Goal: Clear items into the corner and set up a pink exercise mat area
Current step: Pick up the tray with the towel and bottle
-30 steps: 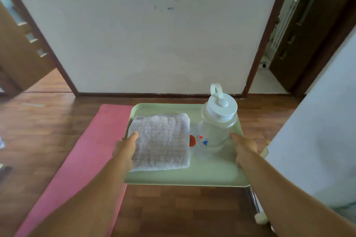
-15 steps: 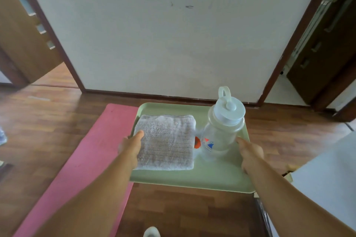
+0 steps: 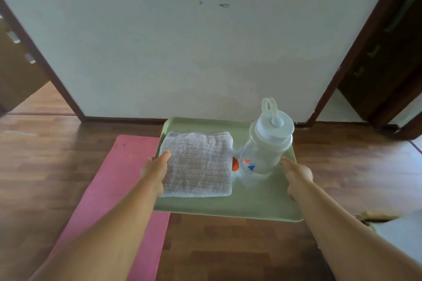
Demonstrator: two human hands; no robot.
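I hold a pale green tray (image 3: 239,209) level above the wooden floor. My left hand (image 3: 155,170) grips its left edge, thumb resting on a folded white towel (image 3: 198,164) that lies on the tray's left half. My right hand (image 3: 296,174) grips the right edge. A clear plastic bottle (image 3: 267,143) with a white looped lid stands upright on the right half, a red and blue mark on its side. A pink exercise mat (image 3: 118,189) lies flat on the floor below and left of the tray.
A white wall (image 3: 182,52) with a dark baseboard stands straight ahead. Open doorways with brown doors flank it at left (image 3: 20,70) and right (image 3: 383,59). A white surface (image 3: 402,230) juts in at the lower right.
The view has shifted left and a little closer to the wall; the white surface on the right has slid mostly out of frame. Both hands keep the same hold on the tray.
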